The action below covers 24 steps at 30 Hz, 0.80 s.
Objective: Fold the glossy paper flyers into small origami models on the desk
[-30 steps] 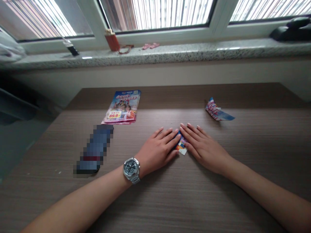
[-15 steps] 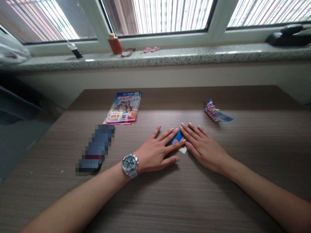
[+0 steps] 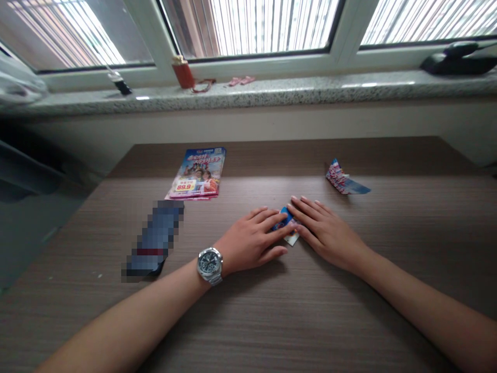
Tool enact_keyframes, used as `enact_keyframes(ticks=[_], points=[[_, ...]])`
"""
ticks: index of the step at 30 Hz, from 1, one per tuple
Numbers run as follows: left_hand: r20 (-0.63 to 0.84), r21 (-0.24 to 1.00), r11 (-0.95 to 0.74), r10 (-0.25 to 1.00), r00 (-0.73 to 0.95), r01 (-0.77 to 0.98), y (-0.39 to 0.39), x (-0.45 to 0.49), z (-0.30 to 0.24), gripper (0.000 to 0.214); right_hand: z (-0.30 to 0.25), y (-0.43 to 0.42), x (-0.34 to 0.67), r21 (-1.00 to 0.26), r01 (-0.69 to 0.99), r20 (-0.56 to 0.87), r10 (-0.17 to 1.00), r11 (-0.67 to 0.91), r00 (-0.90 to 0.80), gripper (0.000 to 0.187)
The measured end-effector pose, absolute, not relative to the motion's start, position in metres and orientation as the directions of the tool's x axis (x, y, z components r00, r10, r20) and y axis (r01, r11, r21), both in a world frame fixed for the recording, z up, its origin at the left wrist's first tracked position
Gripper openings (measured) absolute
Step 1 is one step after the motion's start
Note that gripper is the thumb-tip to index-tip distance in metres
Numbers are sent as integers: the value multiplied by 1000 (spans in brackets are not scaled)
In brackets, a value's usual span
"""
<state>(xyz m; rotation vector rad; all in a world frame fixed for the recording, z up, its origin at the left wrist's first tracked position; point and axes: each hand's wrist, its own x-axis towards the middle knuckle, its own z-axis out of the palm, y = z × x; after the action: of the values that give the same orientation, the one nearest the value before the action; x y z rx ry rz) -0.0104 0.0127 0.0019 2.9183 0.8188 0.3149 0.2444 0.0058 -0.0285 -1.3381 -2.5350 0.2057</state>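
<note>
A small folded piece of printed paper (image 3: 288,228) lies on the brown wooden table (image 3: 272,311), blue on top with a white corner toward me. My left hand (image 3: 252,239), with a metal watch on its wrist, lies flat with its fingertips pressing the paper's left side. My right hand (image 3: 324,232) lies flat too, fingers stretched out over the paper's right side. Most of the paper is hidden beneath the fingers.
A colourful flyer stack (image 3: 198,173) lies at the back left. A folded paper shape (image 3: 344,181) sits at the back right. A pixelated dark object (image 3: 155,241) lies to the left. On the stone windowsill (image 3: 272,93) stand a red-brown container (image 3: 183,72) and small items.
My left fingers have drawn together and slid along the paper, uncovering more of its blue face. My right hand has barely moved.
</note>
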Motion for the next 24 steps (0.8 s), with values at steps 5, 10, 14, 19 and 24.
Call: enact_keyframes(ticks=[5,10,14,19,24], points=[[160,141,-847,530,833,512,10,-9,5,52,-30,8,246,-291,777,202,830,558,-521,52],[151,142,-808,588,794,572,11,-10,3,49,-31,8,248,-303,768,211,826,564,-523,53],[152,167,-807,588,794,566,12,-11,0,49,-29,8,248,-283,769,198,820,573,-537,54],[98,188,-833,543,834,520,13,-12,-1,61,-26,6,246,-243,751,206,789,614,-578,61],[113,234,-843,519,847,485,14,-12,1,60,-26,6,244,-210,733,165,762,647,-626,67]])
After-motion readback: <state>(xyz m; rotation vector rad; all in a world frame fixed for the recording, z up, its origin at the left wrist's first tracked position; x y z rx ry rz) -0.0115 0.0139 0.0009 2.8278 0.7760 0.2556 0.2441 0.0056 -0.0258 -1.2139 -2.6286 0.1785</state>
